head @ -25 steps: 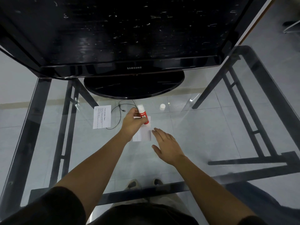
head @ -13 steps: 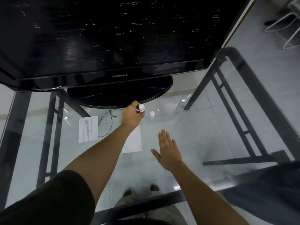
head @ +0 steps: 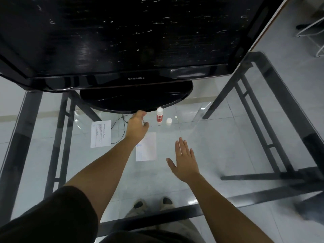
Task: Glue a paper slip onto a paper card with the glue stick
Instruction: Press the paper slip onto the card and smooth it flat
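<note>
Head view of the gluing task on a glass surface (head: 228,137) in front of a Samsung television (head: 135,50). The glue stick (head: 159,115) stands upright near the television base (head: 136,100), free of both hands, with its white cap (head: 169,121) just beside it on the right. The left hand (head: 137,126) hangs just left of the stick, fingers loosely curled and grasping nothing visible. The right hand (head: 184,160) is released, its fingers straight and spread flat, to the right of the centre paper (head: 147,148); whether it touches the glass cannot be told. The left wrist overlaps that paper's upper left corner. A printed paper (head: 101,134) lies well apart to the left. Which sheet is the slip and which the card cannot be told. With the stick parked, the glue-spreading step appears finished. The next move would call for lifting the printed paper by an edge, aligning it over the centre paper and pressing it flat.
</note>
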Tool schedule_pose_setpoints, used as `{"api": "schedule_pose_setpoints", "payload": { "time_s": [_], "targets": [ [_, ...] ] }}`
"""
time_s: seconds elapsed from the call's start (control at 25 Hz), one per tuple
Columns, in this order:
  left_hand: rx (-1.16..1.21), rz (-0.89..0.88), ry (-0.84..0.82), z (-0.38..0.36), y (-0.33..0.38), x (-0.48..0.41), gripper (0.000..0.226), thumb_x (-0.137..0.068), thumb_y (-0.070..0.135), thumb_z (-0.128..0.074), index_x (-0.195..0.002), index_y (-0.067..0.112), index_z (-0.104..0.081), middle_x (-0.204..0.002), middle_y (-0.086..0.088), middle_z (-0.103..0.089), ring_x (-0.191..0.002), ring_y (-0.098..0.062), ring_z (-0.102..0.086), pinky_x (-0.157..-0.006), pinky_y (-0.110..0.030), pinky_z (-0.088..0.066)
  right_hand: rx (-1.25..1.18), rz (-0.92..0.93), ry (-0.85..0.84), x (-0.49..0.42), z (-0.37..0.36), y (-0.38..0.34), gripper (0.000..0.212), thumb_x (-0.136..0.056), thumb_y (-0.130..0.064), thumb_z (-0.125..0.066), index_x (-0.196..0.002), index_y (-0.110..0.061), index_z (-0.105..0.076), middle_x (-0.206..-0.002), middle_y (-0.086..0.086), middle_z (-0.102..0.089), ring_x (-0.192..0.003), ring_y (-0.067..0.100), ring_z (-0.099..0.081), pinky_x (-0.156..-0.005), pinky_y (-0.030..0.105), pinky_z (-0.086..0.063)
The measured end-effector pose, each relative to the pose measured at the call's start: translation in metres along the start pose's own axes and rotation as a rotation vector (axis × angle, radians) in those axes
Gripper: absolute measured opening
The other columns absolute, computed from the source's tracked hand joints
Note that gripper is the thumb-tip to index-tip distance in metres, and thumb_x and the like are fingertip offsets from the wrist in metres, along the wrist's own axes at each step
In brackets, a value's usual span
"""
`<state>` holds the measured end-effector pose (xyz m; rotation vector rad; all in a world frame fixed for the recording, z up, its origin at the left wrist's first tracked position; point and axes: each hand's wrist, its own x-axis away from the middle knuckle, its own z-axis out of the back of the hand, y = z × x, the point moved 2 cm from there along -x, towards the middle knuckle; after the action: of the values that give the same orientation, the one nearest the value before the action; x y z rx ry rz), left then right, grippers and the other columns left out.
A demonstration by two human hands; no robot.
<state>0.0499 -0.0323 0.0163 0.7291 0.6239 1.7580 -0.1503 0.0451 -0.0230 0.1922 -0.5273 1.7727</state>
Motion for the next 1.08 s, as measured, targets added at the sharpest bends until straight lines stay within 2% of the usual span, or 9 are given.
{"api": "schedule_pose_setpoints", "payload": {
  "time_s": [0.08,0.24,0.32,0.44,0.64,0.88,0.96,1.08],
  "targets": [
    [-0.05,0.032,0.076,0.018,-0.024,0.013,0.036,-0.089,0.006,-0.052,-0.125,0.007,-0.05,-0.126,-0.015,-0.056,-0.115,-0.03,-0.053,-0.097,-0.035,-0.042,-0.066,-0.014,0.029,0.002,0.003,-0.007,0.07,-0.094,-0.05,-0.029,-0.148,-0.014,-0.001,-0.159,0.005,0.008,-0.146,0.023,0.006,-0.112,0.033,0.005],
    [-0.148,0.154,0.167,0.052,-0.073,0.042,0.038,-0.092,0.007,-0.048,-0.13,0.006,-0.046,-0.132,-0.019,-0.051,-0.123,-0.035,-0.045,-0.103,-0.044,-0.04,-0.195,0.011,0.113,0.004,0.004,-0.038,0.061,-0.094,-0.043,-0.04,-0.145,-0.016,-0.021,-0.155,0.004,-0.02,-0.142,0.022,-0.021,-0.115,0.033,-0.018],
    [-0.227,0.173,0.142,0.065,-0.093,0.052,0.041,-0.093,0.008,-0.046,-0.134,0.005,-0.041,-0.138,-0.021,-0.046,-0.128,-0.037,-0.04,-0.104,-0.049,-0.04,-0.282,-0.021,0.13,0.002,0.003,-0.056,0.061,-0.092,-0.045,-0.045,-0.142,-0.015,-0.027,-0.149,0.006,-0.03,-0.136,0.022,-0.03,-0.111,0.033,-0.029],
    [-0.341,0.156,0.062,0.076,-0.114,0.065,0.043,-0.094,0.009,-0.046,-0.136,0.005,-0.039,-0.141,-0.019,-0.044,-0.128,-0.037,-0.04,-0.102,-0.051,-0.042,-0.395,-0.088,0.159,-0.001,0.002,-0.076,0.064,-0.087,-0.043,-0.056,-0.138,-0.013,-0.031,-0.142,0.009,-0.035,-0.128,0.023,-0.036,-0.104,0.034,-0.039],
    [-0.398,0.12,0.014,0.077,-0.123,0.079,0.043,-0.095,0.013,-0.045,-0.136,0.004,-0.04,-0.144,-0.015,-0.042,-0.131,-0.034,-0.036,-0.106,-0.047,-0.038,-0.588,-0.194,0.178,-0.008,0.004,-0.091,0.07,-0.08,-0.017,-0.071,-0.136,-0.009,-0.031,-0.139,0.012,-0.034,-0.126,0.028,-0.039,-0.103,0.038,-0.042],
    [-0.369,0.077,0.024,0.063,-0.118,0.099,0.041,-0.094,0.013,-0.046,-0.135,0.005,-0.043,-0.143,-0.012,-0.044,-0.132,-0.03,-0.034,-0.108,-0.041,-0.035,-0.747,-0.245,0.174,-0.01,0.003,-0.093,0.075,-0.075,-0.007,-0.073,-0.136,-0.013,-0.029,-0.139,0.011,-0.035,-0.119,0.031,-0.05,-0.091,0.039,-0.051],
    [-0.358,0.065,0.022,0.057,-0.114,0.105,0.041,-0.094,0.014,-0.046,-0.135,0.006,-0.043,-0.143,-0.012,-0.045,-0.132,-0.029,-0.034,-0.109,-0.039,-0.035,-0.82,-0.25,0.165,-0.008,0.002,-0.091,0.076,-0.075,-0.005,-0.072,-0.136,-0.016,-0.027,-0.136,0.011,-0.043,-0.116,0.03,-0.052,-0.083,0.033,-0.053],
    [-0.33,0.033,0.02,0.044,-0.105,0.112,0.04,-0.093,0.012,-0.048,-0.133,0.004,-0.046,-0.141,-0.013,-0.047,-0.13,-0.03,-0.035,-0.109,-0.037,-0.034,-0.912,-0.224,0.154,-0.002,0.001,-0.084,0.066,-0.08,-0.007,-0.066,-0.134,-0.019,-0.03,-0.124,0.013,-0.057,-0.097,0.022,-0.057,-0.062,0.015,-0.048]
  ]
}}
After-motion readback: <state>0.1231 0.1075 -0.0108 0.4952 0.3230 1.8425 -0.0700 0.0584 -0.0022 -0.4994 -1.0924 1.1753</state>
